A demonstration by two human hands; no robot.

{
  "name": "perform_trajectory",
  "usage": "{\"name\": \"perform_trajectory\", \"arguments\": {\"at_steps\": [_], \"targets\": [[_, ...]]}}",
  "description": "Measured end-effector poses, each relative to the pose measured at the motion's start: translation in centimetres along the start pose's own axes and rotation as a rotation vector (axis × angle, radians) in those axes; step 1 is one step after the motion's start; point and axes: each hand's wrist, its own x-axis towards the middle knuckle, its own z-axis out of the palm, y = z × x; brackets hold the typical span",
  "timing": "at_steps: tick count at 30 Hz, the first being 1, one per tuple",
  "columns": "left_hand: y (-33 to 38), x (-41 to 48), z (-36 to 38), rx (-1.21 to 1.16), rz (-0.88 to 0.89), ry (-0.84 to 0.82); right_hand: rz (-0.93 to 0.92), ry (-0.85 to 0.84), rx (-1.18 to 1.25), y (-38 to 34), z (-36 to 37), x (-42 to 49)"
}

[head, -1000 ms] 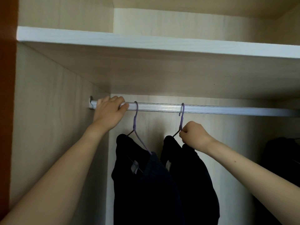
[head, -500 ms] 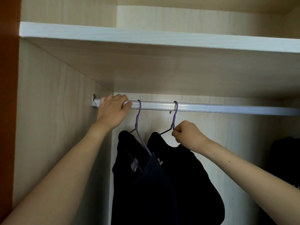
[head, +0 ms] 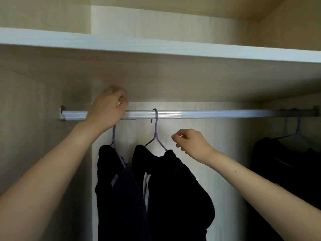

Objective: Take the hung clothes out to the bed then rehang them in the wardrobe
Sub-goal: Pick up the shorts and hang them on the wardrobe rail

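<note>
My right hand (head: 189, 143) is hovering beside the right hanger (head: 156, 129), fingers loosely curled on nothing. The dark clothes (head: 173, 188) are hanging near the left end of the rail (head: 208, 114), where my left hand (head: 106, 110) is covering the hook of the other hanger (head: 114, 134); I cannot tell its grip.

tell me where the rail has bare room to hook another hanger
The long bare stretch of rail runs between the right purple hanger and the blue hangers far right. A short bit lies between the end bracket and the left hand. Crowded: left hand, left purple hanger and right purple hanger bunch together.
</note>
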Motion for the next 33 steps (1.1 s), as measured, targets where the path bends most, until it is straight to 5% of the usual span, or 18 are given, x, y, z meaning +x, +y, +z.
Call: {"name": "perform_trajectory", "arguments": {"at_steps": [9,15,19,25,33], "targets": [[12.0,3.7,7.3,-0.201,0.149,-0.198,0.197,0.408,-0.179,10.1,-11.6,-2.6],[13.4,4.3,12.0,-0.012,0.177,-0.353,0.359,0.599,-0.399,16.9,-19.6,-3.3],[12.5,4.4,13.8,0.094,0.247,-0.295,0.500,0.691,-0.679,19.7,-21.5,-2.5],[12.2,4.2,14.2,0.074,0.284,-0.235,0.649,0.525,-0.730,22.2,-21.3,-1.4],[13.5,3.5,13.5,0.148,0.251,-0.202,0.381,0.414,-0.473,19.3,-16.0,-0.6]]}}
